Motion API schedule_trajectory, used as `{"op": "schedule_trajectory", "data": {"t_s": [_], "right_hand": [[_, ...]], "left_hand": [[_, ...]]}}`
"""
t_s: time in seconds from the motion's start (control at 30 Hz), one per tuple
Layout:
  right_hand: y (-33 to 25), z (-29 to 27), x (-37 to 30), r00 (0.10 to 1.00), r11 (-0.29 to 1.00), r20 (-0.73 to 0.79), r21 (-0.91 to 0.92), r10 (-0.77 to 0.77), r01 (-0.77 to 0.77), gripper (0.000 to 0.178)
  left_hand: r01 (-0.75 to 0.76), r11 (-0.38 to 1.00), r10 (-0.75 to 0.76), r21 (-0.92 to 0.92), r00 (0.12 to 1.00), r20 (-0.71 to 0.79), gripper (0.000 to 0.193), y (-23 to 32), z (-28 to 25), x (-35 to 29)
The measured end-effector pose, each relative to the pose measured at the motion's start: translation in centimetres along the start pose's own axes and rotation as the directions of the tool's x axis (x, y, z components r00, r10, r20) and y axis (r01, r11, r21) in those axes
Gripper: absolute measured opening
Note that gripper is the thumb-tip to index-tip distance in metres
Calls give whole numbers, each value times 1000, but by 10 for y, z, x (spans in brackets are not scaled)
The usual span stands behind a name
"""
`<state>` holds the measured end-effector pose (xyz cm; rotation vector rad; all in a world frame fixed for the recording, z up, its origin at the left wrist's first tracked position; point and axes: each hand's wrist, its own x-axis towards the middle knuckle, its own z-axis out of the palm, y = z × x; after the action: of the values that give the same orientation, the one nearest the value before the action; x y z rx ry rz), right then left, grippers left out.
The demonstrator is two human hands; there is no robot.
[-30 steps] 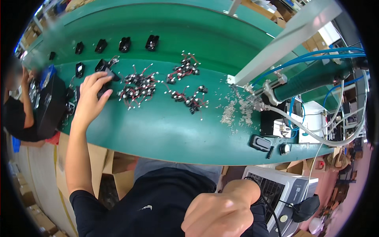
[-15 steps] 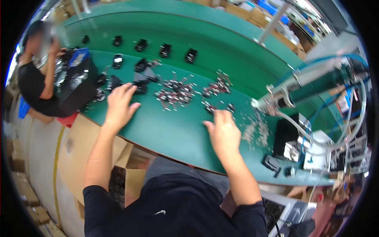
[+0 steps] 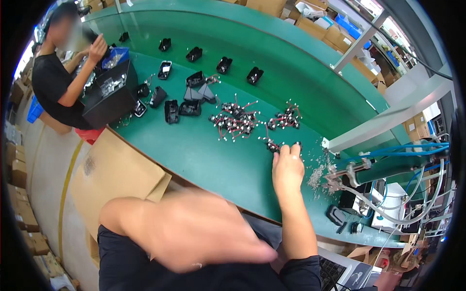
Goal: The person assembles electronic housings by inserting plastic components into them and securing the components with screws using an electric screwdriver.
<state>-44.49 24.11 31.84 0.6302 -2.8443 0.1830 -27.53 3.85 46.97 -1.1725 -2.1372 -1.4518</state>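
1. The right hand (image 3: 288,170) reaches over the green tabletop (image 3: 194,155), its fingertips at a small cluster of black parts with red wires (image 3: 273,145). Thumb and fingers stand a little apart; whether they pinch a part, I cannot tell, since the hand hides the contact.
2. The left hand (image 3: 194,233) is a blur above the lap, off the tabletop; nothing shows in it, and its finger state cannot be told.
3. A larger tangled heap of black parts with red wires and white tips (image 3: 235,121) lies left of the right hand, probably heaped together to keep like parts within reach.
4. Open black plastic housings (image 3: 254,75) sit spaced in a row on the far side, perhaps so each stays separate.
5. Small silvery metal pieces (image 3: 316,177) lie loose right of the right hand, apparently kept apart from the wired parts.
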Motion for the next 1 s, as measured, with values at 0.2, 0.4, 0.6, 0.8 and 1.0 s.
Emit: {"op": "schedule_trajectory", "data": {"t_s": [0.2,0.4,0.6,0.8,1.0], "right_hand": [[-3,-32,-31,994,962,-104,269,-30,57,11],[14,-12,-48,993,805,-117,591,32,44,14],[28,-7,-71,995,678,79,727,66,-103,28],[31,0,-76,997,609,31,793,-65,15,50],[35,0,-80,996,497,53,863,78,-85,36]], "left_hand": [[-34,991,30,-126,999,-34,45,39,31,15],[15,999,10,-36,790,614,35,39,3,44],[332,689,-575,644,791,208,21,-8,11,12],[602,18,-477,799,707,-522,108,-132,-82,-123],[600,-23,-514,800,679,-525,97,-171,-100,-154]]}}
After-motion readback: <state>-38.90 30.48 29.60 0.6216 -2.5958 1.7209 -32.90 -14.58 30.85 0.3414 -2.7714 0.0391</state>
